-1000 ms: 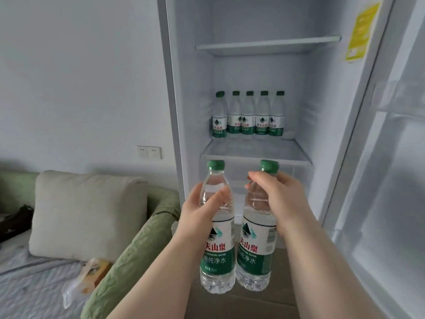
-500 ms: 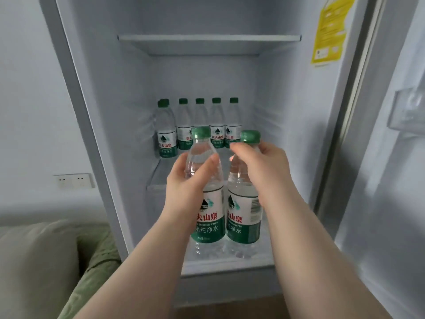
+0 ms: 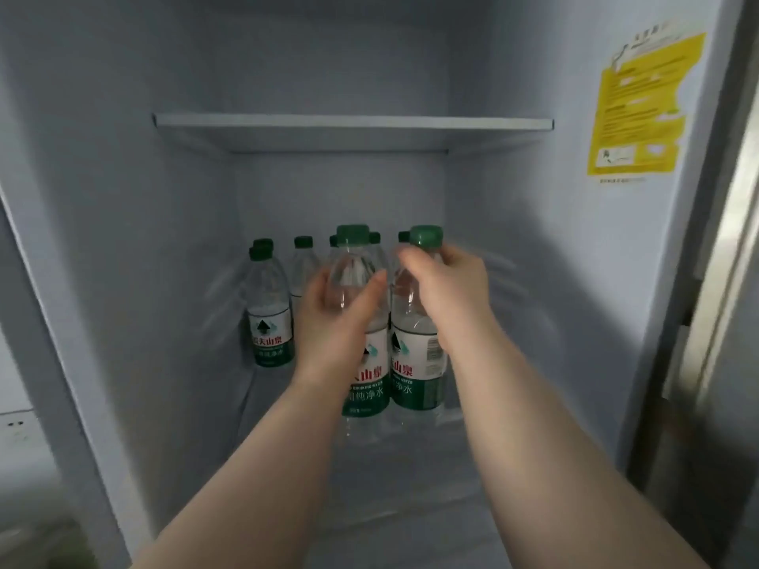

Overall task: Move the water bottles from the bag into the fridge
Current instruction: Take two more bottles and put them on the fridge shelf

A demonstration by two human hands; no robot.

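Note:
Both arms reach into the open fridge (image 3: 123, 240). My left hand (image 3: 332, 322) grips a clear water bottle with a green cap and green label (image 3: 365, 388) around its upper body. My right hand (image 3: 447, 293) holds a second such bottle (image 3: 415, 379) just below its cap. The two bottles are upright, side by side, over the middle shelf (image 3: 279, 408). Several more bottles (image 3: 269, 322) stand in a row at the back of that shelf, partly hidden behind my hands. The bag is out of view.
An empty upper shelf (image 3: 353, 125) spans the fridge above the bottles. A yellow sticker (image 3: 640, 108) is on the right inner wall. The fridge door's edge (image 3: 714, 322) stands at the right. A wall socket (image 3: 16, 429) shows at the far left.
I have moved closer and both hands have carried the two bottles forward into the fridge, from in front of it to over the middle shelf near the back row.

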